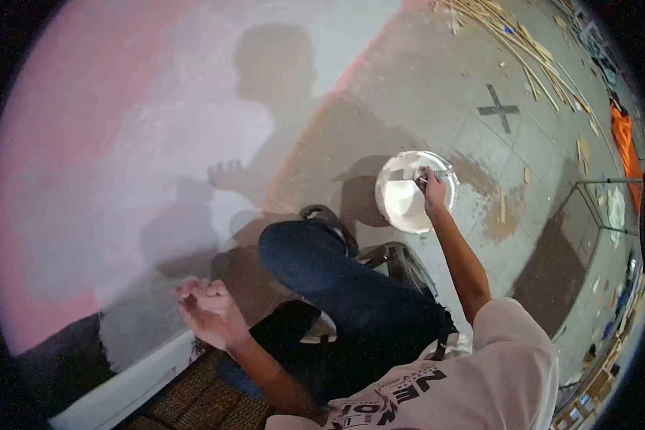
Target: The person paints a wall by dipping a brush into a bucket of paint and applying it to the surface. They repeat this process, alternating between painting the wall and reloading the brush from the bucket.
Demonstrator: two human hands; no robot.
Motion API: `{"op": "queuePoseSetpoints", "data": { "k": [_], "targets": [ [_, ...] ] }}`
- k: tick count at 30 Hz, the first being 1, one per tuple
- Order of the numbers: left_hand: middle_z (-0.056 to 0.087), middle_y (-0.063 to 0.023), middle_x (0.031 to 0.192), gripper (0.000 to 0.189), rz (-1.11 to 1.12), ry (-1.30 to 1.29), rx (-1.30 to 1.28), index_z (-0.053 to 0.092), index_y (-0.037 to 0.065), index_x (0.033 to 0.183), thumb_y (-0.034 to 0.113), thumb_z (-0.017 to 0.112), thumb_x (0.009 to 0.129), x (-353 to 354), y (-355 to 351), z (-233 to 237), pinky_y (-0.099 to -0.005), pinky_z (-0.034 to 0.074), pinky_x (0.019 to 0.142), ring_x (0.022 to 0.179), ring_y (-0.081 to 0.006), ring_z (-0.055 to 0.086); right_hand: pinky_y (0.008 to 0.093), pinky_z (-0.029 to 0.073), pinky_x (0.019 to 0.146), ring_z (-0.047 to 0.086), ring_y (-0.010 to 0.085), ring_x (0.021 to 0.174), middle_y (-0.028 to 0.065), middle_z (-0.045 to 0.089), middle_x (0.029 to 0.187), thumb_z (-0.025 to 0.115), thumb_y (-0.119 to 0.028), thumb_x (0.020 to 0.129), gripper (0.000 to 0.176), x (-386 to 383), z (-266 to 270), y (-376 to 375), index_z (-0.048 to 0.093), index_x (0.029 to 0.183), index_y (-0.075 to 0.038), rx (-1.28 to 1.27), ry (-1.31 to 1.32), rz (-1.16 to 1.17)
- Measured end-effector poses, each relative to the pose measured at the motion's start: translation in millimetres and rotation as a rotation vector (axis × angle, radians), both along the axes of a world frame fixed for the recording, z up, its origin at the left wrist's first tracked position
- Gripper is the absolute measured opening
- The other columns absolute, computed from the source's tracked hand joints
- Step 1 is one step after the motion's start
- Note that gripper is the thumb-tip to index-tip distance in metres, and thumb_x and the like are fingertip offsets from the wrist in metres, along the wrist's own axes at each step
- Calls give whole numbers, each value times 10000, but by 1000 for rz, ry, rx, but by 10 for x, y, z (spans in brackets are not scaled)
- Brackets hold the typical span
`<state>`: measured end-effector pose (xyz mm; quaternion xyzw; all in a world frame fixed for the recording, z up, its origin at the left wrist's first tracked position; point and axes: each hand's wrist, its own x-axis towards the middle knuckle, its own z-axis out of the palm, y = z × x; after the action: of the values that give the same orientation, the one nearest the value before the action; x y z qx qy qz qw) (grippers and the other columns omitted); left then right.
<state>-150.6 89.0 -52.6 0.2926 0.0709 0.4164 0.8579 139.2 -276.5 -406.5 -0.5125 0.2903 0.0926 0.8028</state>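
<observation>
My right hand (431,192) grips a wide putty knife (403,175) over a white bucket (388,208). The knife's flat grey blade lies across the bucket's mouth, and my fingers hide much of its handle. Pale, creamy filler or paint (406,202) shows inside, with smears on the rim. My left hand (213,315) is raised by the wall (172,136), apart from it. Its fingers are loosely bent, and I see nothing in them. Pink and whitish-grey patches cover the wall, where shadows of a head and a hand fall.
My bent knee (301,258) and shoes (330,226) are between the wall and the bucket. A dark tape cross (499,110) marks the tiled floor. Wooden strips (516,43) lie at upper right, near an orange cloth (626,147) and a metal frame (600,183).
</observation>
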Motion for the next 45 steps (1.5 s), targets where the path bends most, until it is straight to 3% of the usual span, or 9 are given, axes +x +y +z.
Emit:
{"op": "queuePoseSetpoints", "data": {
  "k": [4, 8, 10, 12, 24, 27, 30, 40, 45],
  "targets": [
    [567, -25, 1123, 273, -353, -273, -388, 541, 120, 1321, 167, 544, 1051, 779, -540, -164, -356, 436, 855, 978, -157, 545, 307, 581, 660, 711, 160, 761, 75, 734, 949, 734, -225, 963, 294, -229, -477, -405, 706, 1110, 28, -412, -53, 144],
    [617, -102, 1308, 365, -657, 276, -300, 555, 26, 1351, 208, 545, 1034, 1387, -970, -1151, -400, 440, 1064, 1181, -286, 562, 304, 558, 673, 706, 147, 745, 68, 753, 866, 775, -213, 931, 253, -332, -1100, -446, 769, 1046, 12, -906, -45, 293],
    [624, -82, 1232, 315, -464, 644, -648, 574, 60, 1330, 201, 528, 1052, 1499, -966, -1184, -411, 447, 1055, 1133, -261, 573, 313, 555, 681, 705, 147, 753, 70, 757, 862, 781, -215, 921, 249, -296, -1317, -330, 775, 1025, 11, -826, -92, 348],
    [620, -67, 1178, 288, -419, 376, -587, 579, 66, 1309, 193, 534, 1055, 1469, -792, -1328, -397, 458, 1026, 1094, -246, 571, 330, 555, 690, 706, 159, 758, 81, 762, 863, 787, -218, 906, 249, -342, -1413, -252, 781, 1017, 6, -815, -109, 359],
    [612, -59, 1127, 242, -312, 481, -539, 589, 66, 1269, 148, 528, 1050, 1363, -774, -1114, -387, 488, 971, 1041, -235, 577, 396, 559, 742, 740, 252, 769, 154, 776, 856, 758, -267, 879, 245, -265, -1526, -7, 819, 1012, -70, -959, -74, 452],
    [620, -58, 1116, 224, -359, 470, -544, 600, 72, 1246, 150, 539, 1044, 1421, -787, -1107, -390, 491, 974, 1038, -230, 585, 386, 555, 726, 735, 229, 768, 146, 779, 877, 759, -267, 881, 284, -316, -2380, -184, 798, 1060, -50, -1136, -109, 371],
    [621, -57, 1119, 221, -375, 461, -536, 601, 76, 1241, 151, 550, 1040, 1444, -783, -1123, -391, 492, 976, 1041, -228, 585, 368, 549, 708, 728, 212, 773, 127, 778, 903, 727, -288, 933, 309, -330, -1820, -184, 755, 1076, -15, -1167, 28, 305],
    [599, -68, 1151, 258, -376, 411, -524, 579, 64, 1284, 155, 543, 1045, 1361, -834, -1120, -390, 489, 982, 1054, -230, 579, 311, 475, 530, 577, 138, 626, 30, 616, 774, 561, -381, 1064, 366, -270, -843, -421, 625, 959, -36, -472, 111, -321],
    [608, -63, 1136, 263, -358, 418, -521, 588, 58, 1291, 170, 525, 1062, 1343, -846, -1099, -392, 491, 979, 1047, -226, 585, 338, 558, 686, 722, 197, 828, 113, 745, 923, 648, -290, 1026, 313, -295, -632, -397, 716, 1067, 13, -299, -18, -259]
  ]
}}
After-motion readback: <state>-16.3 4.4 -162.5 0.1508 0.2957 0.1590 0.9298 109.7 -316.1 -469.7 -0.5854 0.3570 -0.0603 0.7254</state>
